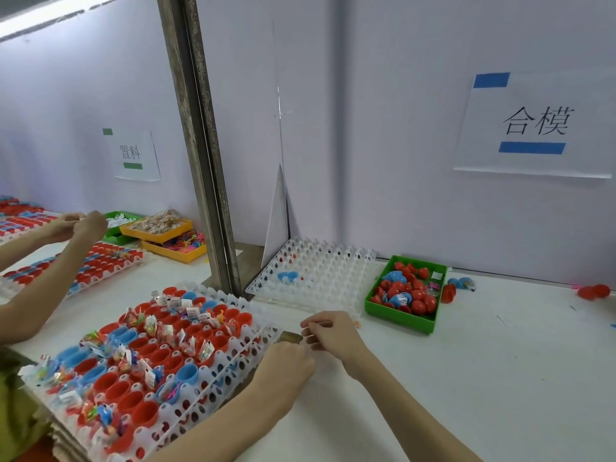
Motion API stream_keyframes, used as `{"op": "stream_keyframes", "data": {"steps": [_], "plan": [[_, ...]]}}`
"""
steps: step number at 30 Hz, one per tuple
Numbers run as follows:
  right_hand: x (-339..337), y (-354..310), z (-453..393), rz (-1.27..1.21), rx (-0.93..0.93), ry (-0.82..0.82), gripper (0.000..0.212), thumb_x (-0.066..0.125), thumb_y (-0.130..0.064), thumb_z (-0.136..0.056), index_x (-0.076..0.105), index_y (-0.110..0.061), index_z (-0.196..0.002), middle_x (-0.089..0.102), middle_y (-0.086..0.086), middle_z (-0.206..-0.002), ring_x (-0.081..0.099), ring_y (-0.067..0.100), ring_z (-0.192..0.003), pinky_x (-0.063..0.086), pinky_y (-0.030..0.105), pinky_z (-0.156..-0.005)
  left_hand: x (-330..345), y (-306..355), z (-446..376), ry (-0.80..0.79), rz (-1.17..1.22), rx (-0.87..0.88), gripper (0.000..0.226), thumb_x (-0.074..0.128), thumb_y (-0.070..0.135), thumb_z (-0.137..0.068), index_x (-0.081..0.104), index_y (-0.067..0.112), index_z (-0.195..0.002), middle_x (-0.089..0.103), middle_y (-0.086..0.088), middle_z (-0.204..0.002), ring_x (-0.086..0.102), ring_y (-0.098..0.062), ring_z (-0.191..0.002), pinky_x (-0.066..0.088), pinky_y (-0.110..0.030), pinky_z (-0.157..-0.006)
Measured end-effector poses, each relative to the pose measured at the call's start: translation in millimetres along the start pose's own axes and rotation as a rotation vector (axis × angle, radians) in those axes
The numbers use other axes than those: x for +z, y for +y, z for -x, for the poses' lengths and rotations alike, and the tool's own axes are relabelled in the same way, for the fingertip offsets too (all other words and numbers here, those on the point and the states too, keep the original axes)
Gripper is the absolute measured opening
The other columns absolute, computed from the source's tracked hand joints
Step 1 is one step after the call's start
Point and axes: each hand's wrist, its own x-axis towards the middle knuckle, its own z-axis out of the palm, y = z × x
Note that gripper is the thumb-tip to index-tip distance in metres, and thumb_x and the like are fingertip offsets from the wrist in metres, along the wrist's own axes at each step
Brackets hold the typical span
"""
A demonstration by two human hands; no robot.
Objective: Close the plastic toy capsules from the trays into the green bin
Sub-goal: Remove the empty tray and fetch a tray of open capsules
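From the head view, the left hand point(283, 365) curls at the right edge of the filled tray point(156, 361) of red and blue capsule halves; the right hand point(328, 331) pinches something too small to identify. The green bin point(405, 295) sits beyond, holding closed capsules, beside an almost empty white tray point(313, 275). A metal post point(200, 145) divides the table point(500, 378); another person's hands point(80, 223) work at far left.

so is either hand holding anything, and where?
Left hand grips the near right edge of the full tray. Right hand has its fingers curled, but whether it pinches anything cannot be told.
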Motion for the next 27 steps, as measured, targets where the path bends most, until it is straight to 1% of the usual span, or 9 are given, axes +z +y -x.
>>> {"op": "stream_keyframes", "data": {"steps": [5,8,10,11,14,17,20,22,27], "plan": [[8,-14,-3,-0.155,0.034,0.005,0.027,0.048,0.006,-0.100,0.075,0.003,-0.095,0.073,0.016,-0.082,0.068,0.022,-0.069,0.061,0.027,-0.067,-10,9,2,-0.057,0.013,-0.020,0.030,0.050,-0.016,-0.096,0.065,-0.005,-0.120,0.067,-0.021,-0.118,0.065,-0.036,-0.111,0.047,-0.040,-0.080],[12,-9,1,-0.289,0.056,0.132,0.025,0.044,0.006,-0.101,0.069,0.005,-0.102,0.072,0.020,-0.084,0.069,0.027,-0.072,0.062,0.032,-0.069,-23,-4,11,-0.108,0.184,-0.089,0.023,0.053,0.003,-0.103,0.062,0.004,-0.125,0.066,-0.015,-0.121,0.067,-0.030,-0.109,0.052,-0.038,-0.091],[15,-4,9,-0.326,0.058,0.222,0.023,0.043,0.005,-0.102,0.066,0.005,-0.104,0.072,0.021,-0.081,0.069,0.028,-0.070,0.060,0.033,-0.067,-33,-36,19,-0.058,0.392,-0.131,0.018,0.051,0.022,-0.107,0.064,0.011,-0.103,0.066,-0.007,-0.101,0.065,-0.018,-0.088,0.054,-0.032,-0.082],[17,-3,16,-0.313,0.062,0.224,0.020,0.045,0.004,-0.101,0.065,0.005,-0.104,0.073,0.020,-0.079,0.069,0.028,-0.067,0.059,0.033,-0.065,-38,-60,23,-0.019,0.443,-0.157,0.027,0.051,0.029,-0.107,0.060,0.014,-0.086,0.062,-0.002,-0.086,0.059,-0.012,-0.073,0.052,-0.027,-0.073],[31,-4,47,-0.233,0.093,-0.035,0.015,0.054,0.003,-0.100,0.068,0.010,-0.100,0.075,0.021,-0.075,0.071,0.025,-0.061,0.059,0.029,-0.059,-39,-143,34,0.152,0.487,-0.354,0.040,0.050,0.034,-0.108,0.061,0.011,-0.078,0.062,-0.002,-0.072,0.054,-0.011,-0.059,0.054,-0.025,-0.063],[55,-13,76,-0.109,0.152,-0.314,0.020,0.063,-0.008,-0.100,0.068,0.009,-0.109,0.077,0.023,-0.089,0.077,0.028,-0.074,0.064,0.032,-0.072,-17,-223,45,0.183,0.444,-0.612,0.041,0.045,0.035,-0.109,0.069,0.002,-0.102,0.071,-0.012,-0.092,0.066,-0.020,-0.078,0.055,-0.029,-0.068],[75,-18,87,-0.138,0.211,-0.354,0.031,0.062,-0.017,-0.102,0.063,0.008,-0.120,0.077,0.022,-0.096,0.078,0.028,-0.081,0.064,0.033,-0.076,20,-274,55,0.048,0.527,-0.830,0.054,0.038,0.041,-0.111,0.061,-0.004,-0.129,0.068,-0.021,-0.125,0.065,-0.031,-0.112,0.053,-0.039,-0.098],[82,-20,88,-0.121,0.217,-0.350,0.031,0.061,-0.020,-0.103,0.064,0.007,-0.119,0.078,0.019,-0.097,0.079,0.026,-0.081,0.064,0.031,-0.075,45,-294,61,-0.066,0.642,-0.905,0.062,0.035,0.043,-0.112,0.052,-0.007,-0.143,0.059,-0.025,-0.143,0.059,-0.036,-0.128,0.047,-0.042,-0.108],[91,-19,83,-0.110,0.234,-0.352,0.026,0.060,-0.022,-0.103,0.068,0.001,-0.111,0.080,0.013,-0.091,0.079,0.025,-0.082,0.063,0.026,-0.070,76,-313,66,-0.239,0.897,-0.874,0.054,0.040,0.044,-0.110,0.070,0.000,-0.102,0.074,-0.013,-0.098,0.073,-0.028,-0.087,0.058,-0.030,-0.061]]}}
